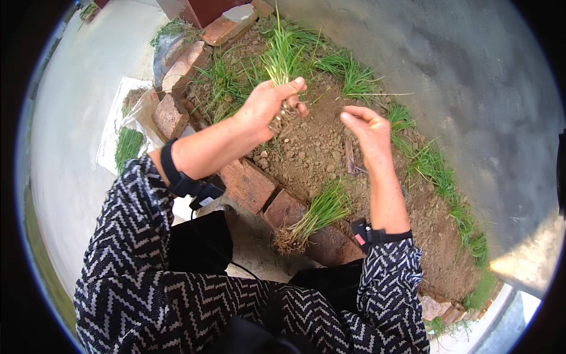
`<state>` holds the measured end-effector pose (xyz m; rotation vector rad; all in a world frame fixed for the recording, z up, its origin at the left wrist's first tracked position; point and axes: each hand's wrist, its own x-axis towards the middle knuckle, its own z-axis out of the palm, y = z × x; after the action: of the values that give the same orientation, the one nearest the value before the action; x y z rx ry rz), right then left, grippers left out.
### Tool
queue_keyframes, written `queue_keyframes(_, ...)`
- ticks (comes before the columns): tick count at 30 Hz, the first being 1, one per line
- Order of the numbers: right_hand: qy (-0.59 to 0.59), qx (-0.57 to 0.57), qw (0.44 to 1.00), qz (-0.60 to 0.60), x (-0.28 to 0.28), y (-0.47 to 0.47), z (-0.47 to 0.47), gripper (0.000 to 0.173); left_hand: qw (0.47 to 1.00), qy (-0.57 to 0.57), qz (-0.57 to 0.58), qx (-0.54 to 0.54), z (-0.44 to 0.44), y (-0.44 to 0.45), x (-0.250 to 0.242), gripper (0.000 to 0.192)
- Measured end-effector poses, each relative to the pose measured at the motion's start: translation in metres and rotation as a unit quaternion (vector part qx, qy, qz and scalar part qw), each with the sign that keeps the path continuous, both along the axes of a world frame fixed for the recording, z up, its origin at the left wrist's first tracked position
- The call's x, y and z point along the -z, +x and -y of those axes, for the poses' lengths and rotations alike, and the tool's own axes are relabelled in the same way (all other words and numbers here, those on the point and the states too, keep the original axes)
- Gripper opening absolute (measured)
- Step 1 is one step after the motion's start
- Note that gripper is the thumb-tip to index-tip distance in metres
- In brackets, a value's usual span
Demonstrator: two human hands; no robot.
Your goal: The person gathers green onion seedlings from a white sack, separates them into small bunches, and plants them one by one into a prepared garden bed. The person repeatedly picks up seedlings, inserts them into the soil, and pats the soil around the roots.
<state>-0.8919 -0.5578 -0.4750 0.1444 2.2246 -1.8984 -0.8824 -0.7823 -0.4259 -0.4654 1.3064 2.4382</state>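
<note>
My left hand [269, 101] grips a bunch of green chive-like seedlings [283, 62] above the soil bed. Their leaves point away from me, and pale bulbs with tangled roots [285, 117] stick out below the fingers. To the right, my right hand [371, 132] hovers over loose soil, thumb and forefinger close together; I see nothing between them. A second bunch of seedlings [320, 212] lies across the brick edging nearest me, roots towards me and leaves over the soil. Clods and small stones cover the soil [305, 155] below my hands.
Bricks [250, 186] edge the bed on my side. Grassy clumps [435, 177] grow along its far right border. A clear plastic bag [143, 115] and more greens [128, 148] lie on a white sheet at left. A wood piece [349, 157] rests on the soil.
</note>
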Motion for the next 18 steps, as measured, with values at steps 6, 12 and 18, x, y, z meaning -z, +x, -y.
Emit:
queue_keyframes(6,0.424,-0.105,0.892,0.115,0.109,-0.002,-0.082,0.042,0.990,-0.057,0.070,0.105,0.035,0.018,-0.027,0.018)
queue_keyframes(12,0.602,-0.131,0.777,0.131,0.186,0.022,-0.055,0.041,0.999,0.027,-0.038,-0.018,0.078,0.052,-0.017,0.021)
queue_keyframes(18,0.721,-0.152,0.667,0.110,0.092,-0.016,-0.041,0.039,0.944,-0.031,-0.126,-0.302,0.152,0.077,-0.037,0.018)
